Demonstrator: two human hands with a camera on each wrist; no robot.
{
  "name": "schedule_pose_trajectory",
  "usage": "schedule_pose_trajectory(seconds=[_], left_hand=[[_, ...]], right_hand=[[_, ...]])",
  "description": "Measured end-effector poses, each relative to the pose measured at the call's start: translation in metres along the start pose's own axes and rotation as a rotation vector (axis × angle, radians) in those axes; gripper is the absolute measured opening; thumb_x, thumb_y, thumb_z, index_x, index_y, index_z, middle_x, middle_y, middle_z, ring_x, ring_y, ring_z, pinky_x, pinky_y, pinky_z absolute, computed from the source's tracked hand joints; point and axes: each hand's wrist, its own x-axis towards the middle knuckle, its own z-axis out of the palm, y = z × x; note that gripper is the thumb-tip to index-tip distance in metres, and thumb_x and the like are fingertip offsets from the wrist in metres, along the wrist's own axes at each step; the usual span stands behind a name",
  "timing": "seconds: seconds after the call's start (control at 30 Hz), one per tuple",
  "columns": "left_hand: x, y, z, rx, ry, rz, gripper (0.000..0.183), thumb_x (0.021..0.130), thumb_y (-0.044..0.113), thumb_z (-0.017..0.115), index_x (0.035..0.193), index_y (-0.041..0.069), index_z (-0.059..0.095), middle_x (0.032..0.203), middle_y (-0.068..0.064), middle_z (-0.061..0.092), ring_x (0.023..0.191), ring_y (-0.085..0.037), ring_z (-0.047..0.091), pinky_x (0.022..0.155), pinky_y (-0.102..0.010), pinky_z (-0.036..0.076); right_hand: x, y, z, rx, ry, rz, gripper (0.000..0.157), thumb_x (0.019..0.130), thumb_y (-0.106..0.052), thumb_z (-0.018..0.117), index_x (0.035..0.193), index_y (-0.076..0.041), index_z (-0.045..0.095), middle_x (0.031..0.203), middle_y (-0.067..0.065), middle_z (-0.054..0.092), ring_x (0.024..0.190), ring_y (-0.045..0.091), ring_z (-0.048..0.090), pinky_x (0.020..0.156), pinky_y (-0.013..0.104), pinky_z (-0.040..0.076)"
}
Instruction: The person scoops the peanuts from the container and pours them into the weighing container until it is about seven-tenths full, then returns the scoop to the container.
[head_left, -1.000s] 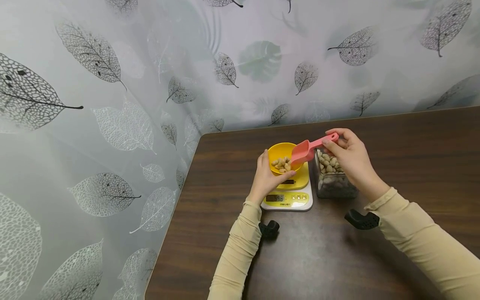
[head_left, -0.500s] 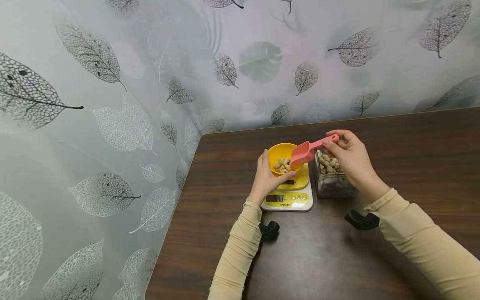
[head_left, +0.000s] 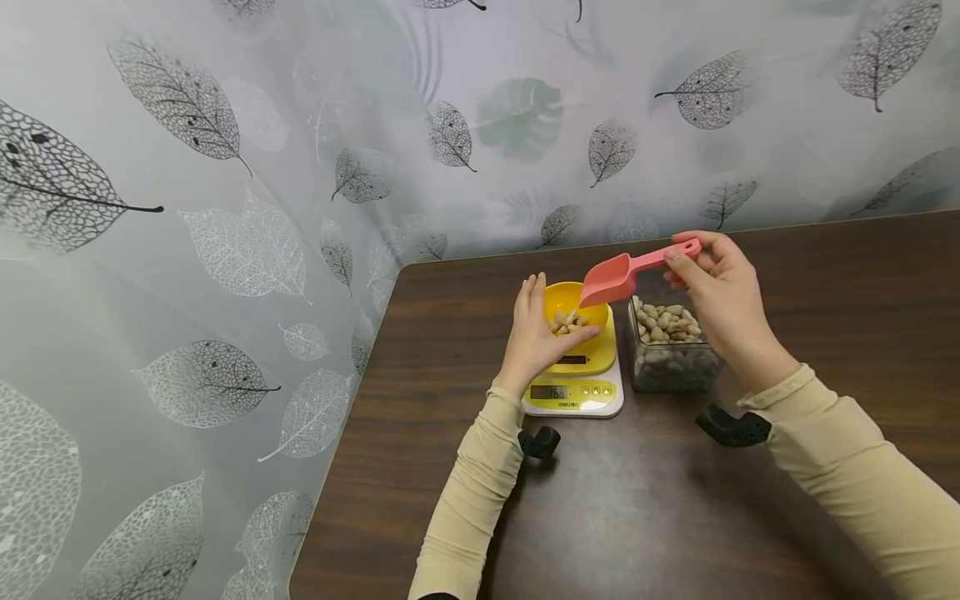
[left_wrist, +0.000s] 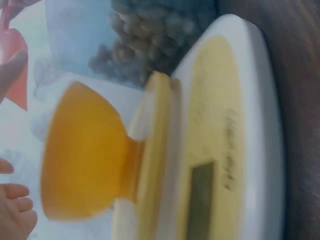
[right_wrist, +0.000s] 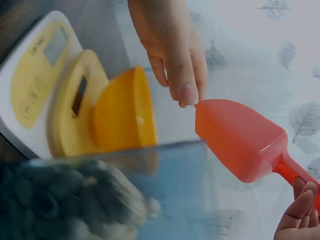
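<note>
My right hand [head_left: 723,292] pinches the handle of a pink plastic scoop [head_left: 611,281], raised at the right rim of a yellow bowl [head_left: 562,293]. Pale nuts [head_left: 567,323] lie in the bowl, which stands on a white and yellow digital kitchen scale [head_left: 611,406]. Around the bowl's left and front spreads my left hand [head_left: 534,337], its fingers straight and thumb apart. The right wrist view shows those fingertips [right_wrist: 188,94] above the bowl [right_wrist: 125,112], close to the scoop's [right_wrist: 240,137] front edge. In the left wrist view a gap separates the fingers from the bowl [left_wrist: 87,155].
A clear container [head_left: 671,379] of nuts stands directly right of the scale, under the right hand. The brown table [head_left: 420,467] meets a leaf-patterned curtain [head_left: 525,167] at the back and left. Black curved pieces [head_left: 731,429] stick out from both wrists.
My right hand has lifted the scoop up and slightly right, away from the nuts. The left fingers have moved up off the bowl's side. The scale's reading has changed from about 59.8.
</note>
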Motion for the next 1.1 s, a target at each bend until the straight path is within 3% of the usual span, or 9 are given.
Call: schedule_pose_trajectory(seconds=[0.17,0.3,0.5,0.6,0.83,0.93,1.1], left_hand=[[0.006,0.018,-0.004,0.012,-0.031,0.078,0.107,0.070,0.058,0.072,0.151,0.026,0.010,0.158,0.001,0.008,0.146,-0.019,0.010,0.113,-0.048,0.030],[0.009,0.035,-0.006,0.046,-0.073,0.148,0.108,0.070,0.057,0.073,0.151,0.027,0.009,0.158,0.004,0.008,0.147,-0.015,0.004,0.116,-0.043,0.025],[0.007,0.056,0.000,0.055,-0.143,0.199,0.108,0.070,0.056,0.073,0.151,0.029,0.007,0.158,0.005,0.007,0.147,-0.013,0.007,0.114,-0.041,0.030],[0.005,0.059,0.007,0.034,-0.178,0.197,0.105,0.072,0.057,0.071,0.150,0.031,0.007,0.158,0.006,0.006,0.146,-0.015,0.013,0.112,-0.043,0.033],[-0.002,0.055,0.025,-0.015,-0.239,0.178,0.097,0.077,0.058,0.065,0.149,0.035,0.004,0.158,0.007,0.007,0.143,-0.019,0.023,0.110,-0.043,0.035],[-0.004,0.053,0.031,-0.011,-0.253,0.181,0.094,0.079,0.058,0.063,0.148,0.038,0.002,0.158,0.007,0.007,0.143,-0.020,0.024,0.110,-0.043,0.036],[-0.006,0.052,0.039,-0.006,-0.261,0.191,0.088,0.083,0.057,0.059,0.149,0.034,0.007,0.158,0.004,0.010,0.142,-0.020,0.026,0.109,-0.042,0.037]], right_hand=[[0.001,-0.014,-0.008,0.127,0.024,-0.111,0.025,0.088,-0.008,0.061,0.112,-0.005,0.054,0.089,-0.001,0.059,0.073,0.008,0.054,0.065,0.013,0.047],[0.003,-0.022,-0.014,0.180,0.099,-0.194,0.023,0.087,-0.002,0.061,0.110,-0.001,0.057,0.085,0.001,0.061,0.069,0.010,0.055,0.063,0.015,0.047],[0.002,-0.024,-0.025,0.139,0.218,-0.265,0.024,0.084,0.002,0.063,0.108,0.001,0.062,0.080,0.003,0.063,0.065,0.011,0.054,0.062,0.015,0.046],[0.001,-0.019,-0.032,0.023,0.260,-0.258,0.026,0.084,-0.001,0.065,0.110,-0.002,0.064,0.078,0.000,0.063,0.064,0.010,0.052,0.061,0.014,0.045],[-0.005,0.003,-0.044,-0.492,0.289,-0.283,0.031,0.088,-0.010,0.063,0.119,-0.010,0.063,0.079,-0.019,0.058,0.068,-0.002,0.051,0.062,0.009,0.042],[-0.008,0.010,-0.047,-0.561,0.264,-0.303,0.031,0.087,-0.010,0.064,0.119,-0.007,0.063,0.077,-0.024,0.056,0.065,-0.003,0.048,0.060,0.008,0.040],[-0.011,0.014,-0.047,-0.617,0.227,-0.312,0.030,0.087,-0.010,0.064,0.117,-0.004,0.062,0.077,-0.027,0.054,0.063,-0.005,0.046,0.059,0.006,0.038]])
